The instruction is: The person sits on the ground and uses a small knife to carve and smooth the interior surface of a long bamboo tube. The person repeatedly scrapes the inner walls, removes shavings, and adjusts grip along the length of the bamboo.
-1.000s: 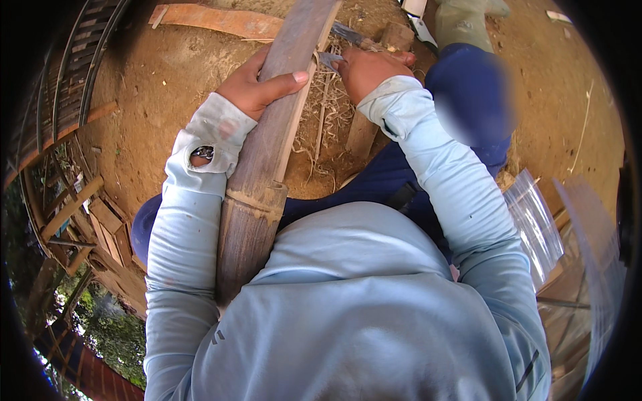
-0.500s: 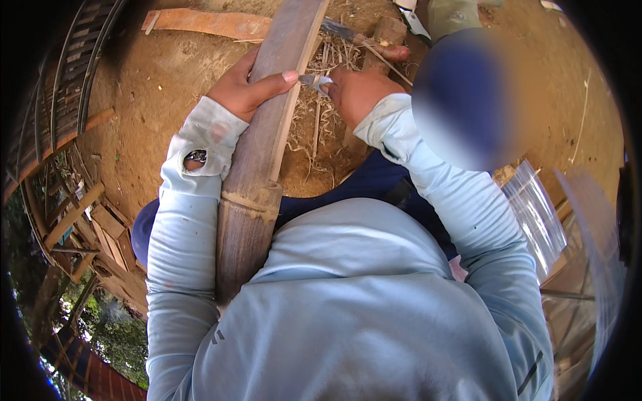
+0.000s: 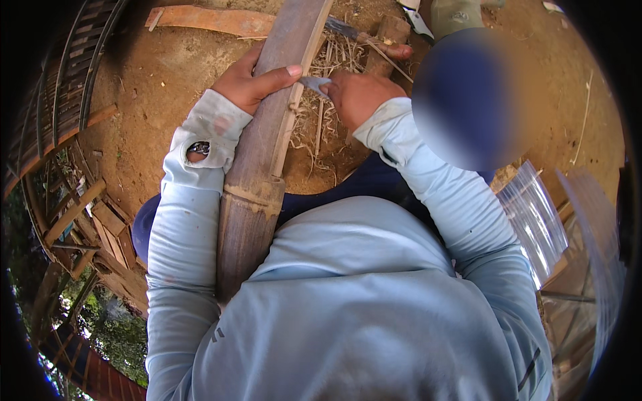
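A thick brown bamboo pole [image 3: 261, 144] slants away from beside my left forearm, its cut edge facing right and a ringed node near my waist. My left hand [image 3: 249, 81] wraps over the pole, thumb lying across the top close to the cut edge. In my closed right hand [image 3: 366, 95] is a small knife [image 3: 314, 84]; its handle is hidden by my fingers. The blade's tip reaches the pole's cut edge, just by my left thumb. A small curl of shaving [image 3: 294, 107] clings to that edge, a little nearer to me.
Pale shavings [image 3: 318, 134] litter the dirt floor beyond my knees. Behind them a dark-bladed tool [image 3: 342, 28] with a wooden handle lies by a wooden block [image 3: 390, 32]. A flat brown strip [image 3: 210, 20] lies far left. Someone's blurred head [image 3: 461, 100] is at right, near clear corrugated sheets [image 3: 535, 214].
Both hands and the pole's far part have shifted very slightly to the right. The curl of shaving now shows on the cut edge. My grip on pole and knife is the same.
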Demonstrator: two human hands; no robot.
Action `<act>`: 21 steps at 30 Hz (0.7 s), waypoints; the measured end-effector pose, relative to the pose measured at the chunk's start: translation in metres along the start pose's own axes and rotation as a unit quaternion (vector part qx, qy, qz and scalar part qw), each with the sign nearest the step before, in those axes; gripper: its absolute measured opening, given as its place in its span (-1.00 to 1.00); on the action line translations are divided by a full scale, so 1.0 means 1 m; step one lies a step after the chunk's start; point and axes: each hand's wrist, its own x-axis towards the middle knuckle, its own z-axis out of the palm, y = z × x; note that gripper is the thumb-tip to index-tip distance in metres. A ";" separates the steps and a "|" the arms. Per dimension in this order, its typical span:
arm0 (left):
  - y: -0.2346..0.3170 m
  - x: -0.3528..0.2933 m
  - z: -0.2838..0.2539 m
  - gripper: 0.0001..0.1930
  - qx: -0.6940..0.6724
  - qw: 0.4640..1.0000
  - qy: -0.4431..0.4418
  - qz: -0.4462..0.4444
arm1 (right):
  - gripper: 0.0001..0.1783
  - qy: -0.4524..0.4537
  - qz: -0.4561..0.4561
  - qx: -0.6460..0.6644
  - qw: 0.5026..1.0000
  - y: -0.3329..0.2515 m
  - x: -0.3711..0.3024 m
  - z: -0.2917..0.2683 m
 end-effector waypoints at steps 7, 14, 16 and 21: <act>-0.005 0.003 -0.003 -0.13 -0.008 1.000 -0.006 0.002 | -0.67 -0.014 -0.013 0.004 1.000 -0.015 -0.019 0.007; -0.005 0.004 -0.002 -0.13 0.001 1.000 -0.005 0.018 | -0.69 -0.051 -0.038 0.014 0.998 -0.028 -0.036 0.009; -0.006 0.005 -0.003 -0.13 0.000 1.000 -0.007 0.011 | -0.69 -0.061 -0.048 0.015 0.997 -0.031 -0.039 0.005; -0.006 0.004 -0.002 -0.12 0.001 1.000 -0.004 0.014 | -0.68 -0.063 -0.065 0.033 0.995 -0.031 -0.048 0.013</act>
